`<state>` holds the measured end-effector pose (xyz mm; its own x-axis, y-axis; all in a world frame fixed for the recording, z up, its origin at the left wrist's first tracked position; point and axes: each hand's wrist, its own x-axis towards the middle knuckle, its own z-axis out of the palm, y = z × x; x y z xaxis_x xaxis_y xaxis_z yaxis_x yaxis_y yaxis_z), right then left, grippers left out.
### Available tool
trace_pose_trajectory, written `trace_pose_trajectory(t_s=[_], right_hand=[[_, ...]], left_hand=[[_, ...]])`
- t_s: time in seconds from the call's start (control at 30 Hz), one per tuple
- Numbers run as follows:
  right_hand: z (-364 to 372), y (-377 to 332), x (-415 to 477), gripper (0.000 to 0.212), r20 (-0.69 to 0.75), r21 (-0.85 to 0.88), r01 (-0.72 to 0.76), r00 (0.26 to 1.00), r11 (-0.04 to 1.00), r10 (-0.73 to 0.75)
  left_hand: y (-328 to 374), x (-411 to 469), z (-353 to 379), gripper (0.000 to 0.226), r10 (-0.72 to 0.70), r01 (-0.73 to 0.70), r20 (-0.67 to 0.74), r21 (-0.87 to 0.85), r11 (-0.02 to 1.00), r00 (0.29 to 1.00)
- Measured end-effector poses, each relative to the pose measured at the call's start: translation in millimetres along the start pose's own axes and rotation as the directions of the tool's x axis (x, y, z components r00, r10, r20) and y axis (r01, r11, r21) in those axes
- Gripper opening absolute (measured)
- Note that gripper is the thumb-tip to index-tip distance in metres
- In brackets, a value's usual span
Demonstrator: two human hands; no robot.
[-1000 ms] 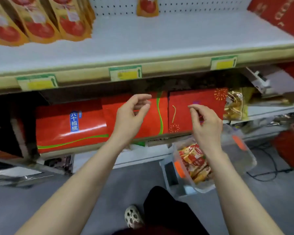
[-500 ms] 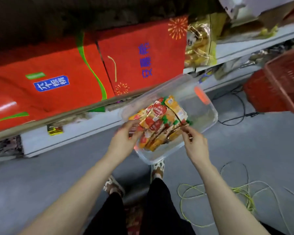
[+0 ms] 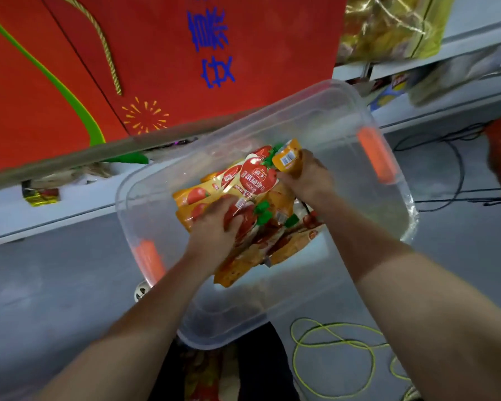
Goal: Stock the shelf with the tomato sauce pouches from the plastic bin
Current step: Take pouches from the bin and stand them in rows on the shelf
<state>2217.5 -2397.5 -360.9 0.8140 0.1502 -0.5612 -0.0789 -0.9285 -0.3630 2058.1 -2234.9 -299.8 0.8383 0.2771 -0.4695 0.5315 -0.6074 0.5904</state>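
While both arms reach down into the clear plastic bin (image 3: 330, 120), the tomato sauce pouches (image 3: 258, 180) lie heaped in its middle, orange and red with green caps. The left hand (image 3: 214, 227) lies on the heap's 8 o'clock side, fingers curled into the packs and gripping them. The right hand (image 3: 307, 178), at the heap's 2 o'clock edge, closes round an orange-backed pouch (image 3: 287, 157) whose barcode label faces up. Orange latches sit on the bin's ends, one at 2 o'clock (image 3: 375, 154) and one at 8 o'clock (image 3: 149, 259). Red gift boxes (image 3: 156, 68) stand on a low shelf (image 3: 70, 160) at 11 o'clock from the bin. On the grey floor (image 3: 41, 285), a yellow-green cord (image 3: 330, 340) loops at 5 o'clock and black cables (image 3: 451, 157) run at 3 o'clock.
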Motion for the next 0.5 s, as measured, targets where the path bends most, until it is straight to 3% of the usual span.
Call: trace_pose_trajectory(t_s=[0.07, 0.13, 0.23, 0.3, 0.33, 0.4, 0.47, 0.5], right_hand=[[4, -2, 10, 0.079, -0.021, -0.078, 0.001, 1.0, 0.997, -0.003], [-3, -9, 8, 0.067, -0.095, -0.087, 0.043, 0.994, 0.995, -0.051], [-27, -22, -28, 0.062, -0.252, 0.163, 0.188, 0.957, 0.969, -0.143], [-51, -30, -66, 0.068, -0.324, 0.37, 0.284, 0.932, 0.885, -0.164], [-61, -34, -87, 0.067, -0.349, 0.511, 0.308, 0.927, 0.802, -0.134], [-73, -44, -123, 0.065, -0.311, 0.801, 0.271, 0.95, 0.533, -0.016], [-72, -52, -144, 0.059, -0.141, 0.957, 0.118, 0.987, 0.264, 0.073], [-68, -56, -151, 0.052, -0.052, 0.981, 0.037, 0.996, 0.192, 0.07]], left_hand=[[-4, 5, 7, 0.041, -0.015, 0.015, 0.013, 0.033, 0.999, 1.0], [-6, 10, 7, 0.04, -0.017, 0.016, 0.021, 0.038, 0.999, 1.0], [-4, 11, -1, 0.037, -0.051, 0.052, 0.06, -0.015, 0.999, 0.997], [7, 5, -7, 0.031, -0.072, 0.077, 0.059, -0.084, 0.993, 0.996], [15, 2, -11, 0.029, -0.088, 0.095, 0.059, -0.132, 0.987, 0.994], [39, -5, -21, 0.036, -0.183, 0.219, 0.14, -0.309, 0.925, 0.973], [65, -14, -30, 0.048, -0.256, 0.41, 0.33, -0.582, 0.702, 0.908], [75, -19, -34, 0.054, -0.252, 0.477, 0.409, -0.679, 0.558, 0.877]])
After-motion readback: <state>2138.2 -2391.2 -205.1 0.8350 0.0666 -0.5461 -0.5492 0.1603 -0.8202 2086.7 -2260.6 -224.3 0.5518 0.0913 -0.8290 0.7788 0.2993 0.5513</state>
